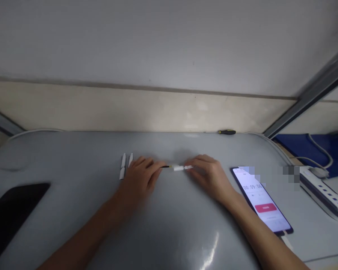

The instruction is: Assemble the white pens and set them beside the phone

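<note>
Both hands were found above the middle of the grey desk [169, 240], nearer its far edge than its near one. The left hand [142, 175] was closed, thumb and fingers drawn together on a thin black rod [166, 166] whose gold-coloured tip pointed toward the desk's right edge. The right hand [210, 174] was partly curled, thumb and fingertips pinching a white tube [179, 168] by its right-hand end. Rod and tube lay nearly in line between the hands, tip just beside the tube's end; contact between them could not be established.

Two white pen-like pieces [123, 165] lay side by side just left of the left hand, the nearer of them to it partly covered by its fingers. A screwdriver [227, 132] with a black and yellow handle lay along the far edge, right of centre. A phone [261, 200] rested toward the right edge, near the right forearm, its lit screen showing a timer and a red button. Beyond it, at the right edge, stood a white power strip [323, 193]. A dark flat object [19, 213], not identifiable, occupied the left side.
</note>
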`<state>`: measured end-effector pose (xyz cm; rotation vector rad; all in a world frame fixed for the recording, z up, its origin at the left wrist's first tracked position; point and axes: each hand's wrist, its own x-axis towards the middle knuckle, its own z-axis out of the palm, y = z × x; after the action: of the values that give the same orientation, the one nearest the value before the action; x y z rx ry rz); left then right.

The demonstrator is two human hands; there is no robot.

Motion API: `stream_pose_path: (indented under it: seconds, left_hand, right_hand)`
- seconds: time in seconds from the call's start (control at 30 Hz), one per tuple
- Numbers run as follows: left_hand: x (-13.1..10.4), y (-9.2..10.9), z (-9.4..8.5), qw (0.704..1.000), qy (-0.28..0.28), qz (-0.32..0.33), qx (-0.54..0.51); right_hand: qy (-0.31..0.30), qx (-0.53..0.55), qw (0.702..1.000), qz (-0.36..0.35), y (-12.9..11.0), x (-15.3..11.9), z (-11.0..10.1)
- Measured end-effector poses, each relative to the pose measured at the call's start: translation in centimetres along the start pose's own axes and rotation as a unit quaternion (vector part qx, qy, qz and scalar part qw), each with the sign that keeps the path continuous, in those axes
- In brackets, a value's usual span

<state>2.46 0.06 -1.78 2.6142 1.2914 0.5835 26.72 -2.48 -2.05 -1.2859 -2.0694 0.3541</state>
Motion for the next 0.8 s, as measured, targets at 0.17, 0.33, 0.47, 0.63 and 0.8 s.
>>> stream_pose_path:
  seconds: [0.17, 0.33, 0.47, 0.63, 0.8]
  left_hand:
    - [0.06, -0.32, -0.31, 1.0, 0.018, -0.02, 0.008]
    - [0.05, -0.21, -0.22, 1.0, 0.013, -0.012, 0.001]
    - [0.1, -0.23, -0.3, 1.0, 0.021, -0.002, -0.003]
    - [0.12, -0.53, -0.37, 1.0, 0.016, 0.024, -0.012]
    - [0.03, -0.4, -0.05, 1.0, 0.012, 0.014, -0.009]
  right_hand:
    - [0.015, 0.006, 1.0, 0.017, 0.47, 0.19, -0.96]
    - [0.001, 0.011, 1.0, 0.008, 0.34, 0.14, -0.98]
    - [0.002, 0.01, 1.0, 0.002, 0.3, 0.11, -0.79]
    - [0.01, 0.002, 1.0, 0.001, 0.25, 0.13, -0.81]
    - [0.0, -0.006, 1.0, 0.003, 0.13, 0.04, -0.81]
